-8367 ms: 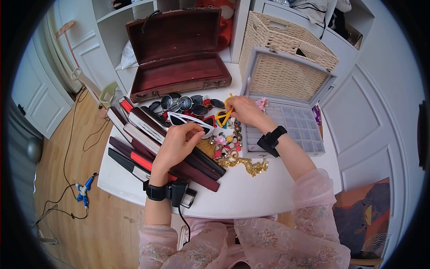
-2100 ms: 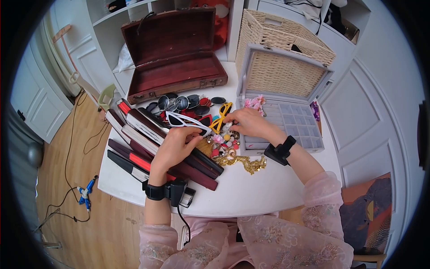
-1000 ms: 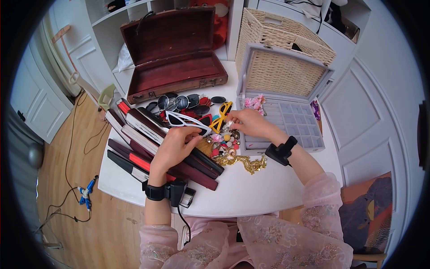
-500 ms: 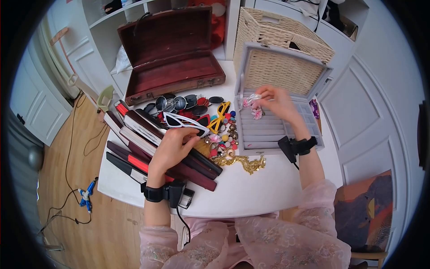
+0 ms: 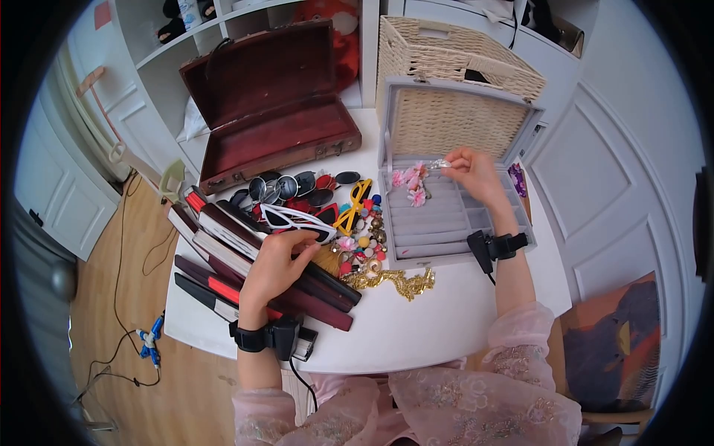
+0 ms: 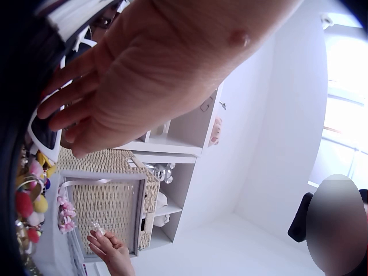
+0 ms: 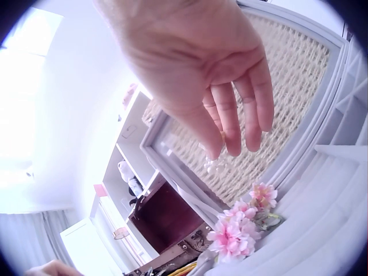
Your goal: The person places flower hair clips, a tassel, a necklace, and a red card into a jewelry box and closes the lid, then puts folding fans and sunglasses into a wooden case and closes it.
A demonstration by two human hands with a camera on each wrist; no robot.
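Observation:
My right hand point(image 5: 477, 178) pinches a small clear-and-white beaded ornament point(image 7: 216, 164) between thumb and fingertips. It hovers over the back of the open grey jewelry box point(image 5: 454, 257), right of pink flower ornaments point(image 5: 413, 182) lying on the ring rolls. My left hand point(image 5: 274, 269) is over the stacked books point(image 5: 316, 306), fingers loosely bent beside the white-framed sunglasses point(image 5: 296, 221) and holding nothing. Yellow sunglasses point(image 5: 352, 208) lean by a pile of colourful beaded trinkets point(image 5: 364, 244), left of the box. A gold chain point(image 5: 405, 282) lies in front of that pile.
An open dark-red suitcase point(image 5: 279, 141) stands at the back left, with several dark sunglasses point(image 5: 286, 187) before it. Behind the raised glass lid of the jewelry box is a woven basket point(image 5: 446, 48). The white table's point(image 5: 387, 342) front edge is close to the body.
My right hand has left the yellow sunglasses, taken the beaded ornament from the trinket pile and moved it right, over the box. More pink flowers lie in the box. My left hand stays put.

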